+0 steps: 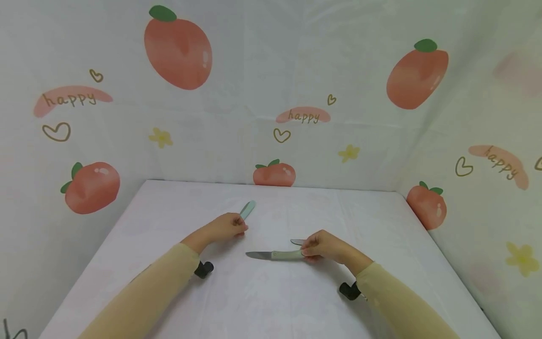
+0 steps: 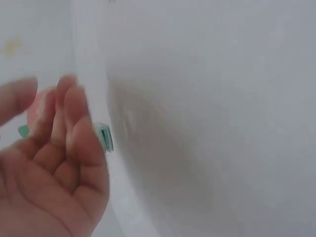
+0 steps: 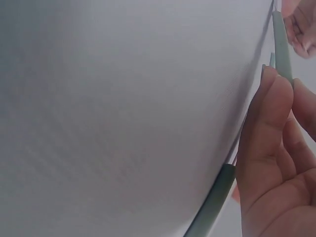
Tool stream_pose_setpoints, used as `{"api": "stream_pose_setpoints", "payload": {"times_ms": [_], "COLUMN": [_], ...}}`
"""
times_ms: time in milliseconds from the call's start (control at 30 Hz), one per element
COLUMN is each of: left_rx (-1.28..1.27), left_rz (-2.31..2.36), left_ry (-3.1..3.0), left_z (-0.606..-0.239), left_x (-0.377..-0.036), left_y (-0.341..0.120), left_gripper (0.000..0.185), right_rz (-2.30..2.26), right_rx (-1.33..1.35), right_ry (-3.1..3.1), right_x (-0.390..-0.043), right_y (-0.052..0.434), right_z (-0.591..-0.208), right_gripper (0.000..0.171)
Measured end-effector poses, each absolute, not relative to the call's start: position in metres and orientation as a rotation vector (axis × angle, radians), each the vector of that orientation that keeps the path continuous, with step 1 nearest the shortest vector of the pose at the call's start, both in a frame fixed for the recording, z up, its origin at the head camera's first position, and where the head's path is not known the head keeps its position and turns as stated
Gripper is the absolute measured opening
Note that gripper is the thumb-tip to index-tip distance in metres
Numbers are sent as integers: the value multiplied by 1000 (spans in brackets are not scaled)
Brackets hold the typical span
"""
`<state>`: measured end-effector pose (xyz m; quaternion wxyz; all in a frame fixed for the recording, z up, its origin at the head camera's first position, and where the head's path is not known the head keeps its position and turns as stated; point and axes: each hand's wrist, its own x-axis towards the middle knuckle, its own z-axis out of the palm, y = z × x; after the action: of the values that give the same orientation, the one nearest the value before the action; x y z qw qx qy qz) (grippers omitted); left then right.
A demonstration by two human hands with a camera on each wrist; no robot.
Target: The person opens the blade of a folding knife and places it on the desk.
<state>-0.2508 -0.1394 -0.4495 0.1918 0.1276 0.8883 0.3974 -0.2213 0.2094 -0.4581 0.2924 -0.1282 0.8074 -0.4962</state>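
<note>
My right hand (image 1: 323,247) pinches the end of a knife's pale green handle between thumb and fingers. This knife (image 1: 288,255) points its grey blade left, low over the white table. A second knife's blade (image 1: 297,242) shows just behind the hand, which hides its handle in the head view; the right wrist view shows a green handle (image 3: 212,202) below the fingers. My left hand (image 1: 226,227), fingers loosely bent with nothing between them in the left wrist view, is beside a slim light-teal item (image 1: 248,209). That item's slotted end (image 2: 104,138) appears beyond the fingers.
The table (image 1: 190,197) has a white cover. A cloth wall (image 1: 237,141) printed with fruit, hearts and "happy" stands behind it and along both sides. Black wrist cameras hang under the left sleeve (image 1: 148,282) and the right sleeve (image 1: 398,296).
</note>
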Motion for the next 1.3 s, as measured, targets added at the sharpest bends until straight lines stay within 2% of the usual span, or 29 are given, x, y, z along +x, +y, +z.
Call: {"api": "stream_pose_setpoints", "payload": {"times_ms": [500,900,1300], "left_rx": [32,32,-23], "left_rz": [1142,1079,930], "left_ry": [2739,2743,2793], "left_z": [-450,-462,-464], "left_x": [-280,-299,-302], "left_y": [-134,-131,-117], "left_gripper": [25,38,30], "right_rz": [-1080,-969,-960], "right_rx": [-292,-233,-251], "right_ry": [2348,2468,2466], "right_x": [-219,-216,-220], "right_y": [208,205,205], "right_z": [-453,-446,-434], "right_gripper": [8,11,13]}}
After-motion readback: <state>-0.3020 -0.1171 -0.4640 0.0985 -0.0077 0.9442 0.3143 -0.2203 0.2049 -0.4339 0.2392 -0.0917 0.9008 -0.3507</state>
